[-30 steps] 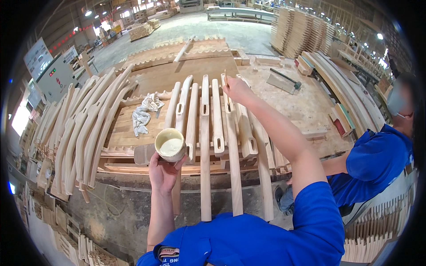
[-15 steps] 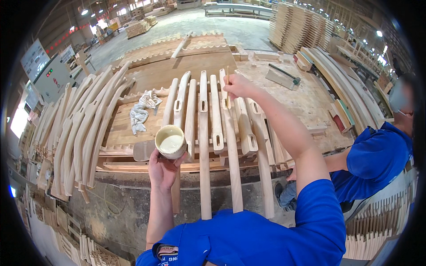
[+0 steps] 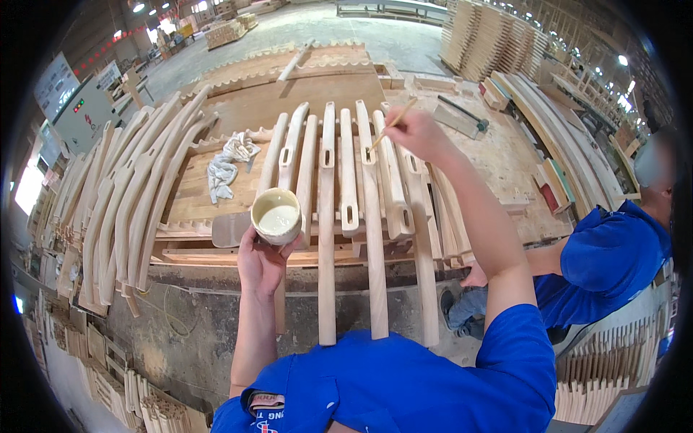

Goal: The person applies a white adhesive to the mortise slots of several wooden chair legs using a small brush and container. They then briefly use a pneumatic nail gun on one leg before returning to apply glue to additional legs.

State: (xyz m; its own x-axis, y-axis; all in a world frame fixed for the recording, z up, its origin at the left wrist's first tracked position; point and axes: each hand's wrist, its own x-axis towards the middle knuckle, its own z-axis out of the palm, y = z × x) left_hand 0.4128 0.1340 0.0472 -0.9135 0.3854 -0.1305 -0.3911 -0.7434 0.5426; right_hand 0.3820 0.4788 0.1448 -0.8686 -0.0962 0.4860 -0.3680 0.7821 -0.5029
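Observation:
My left hand (image 3: pixel 261 268) is wrapped under and around a round cream-coloured cup (image 3: pixel 273 235) with a pale, milky liquid (image 3: pixel 280 218) inside. In my right hand (image 3: pixel 422 136) a thin wooden stick (image 3: pixel 398 120) is pinched, slanting down to the left. Its lower tip reaches the oblong slot (image 3: pixel 368 155) of a long wooden part (image 3: pixel 377 245); how deep it goes I cannot tell. On both sides lie several similar pale wooden parts, among them a slotted one (image 3: pixel 328 216) to the left and a shorter slotted one (image 3: pixel 349 187) between the two.
A wooden workbench (image 3: pixel 498 173) bears the parts, with a crumpled white rag (image 3: pixel 222 177) at left and a dark-handled tool (image 3: pixel 462 114) at right. Curved wooden pieces (image 3: pixel 137 195) are stacked at the left. A co-worker in blue (image 3: pixel 606 252) is close on my right.
My right hand has shifted right, and the stick has gone from nearly upright to slanted, its tip still at the slot. The cup stays in my left hand; the view has shifted slightly.

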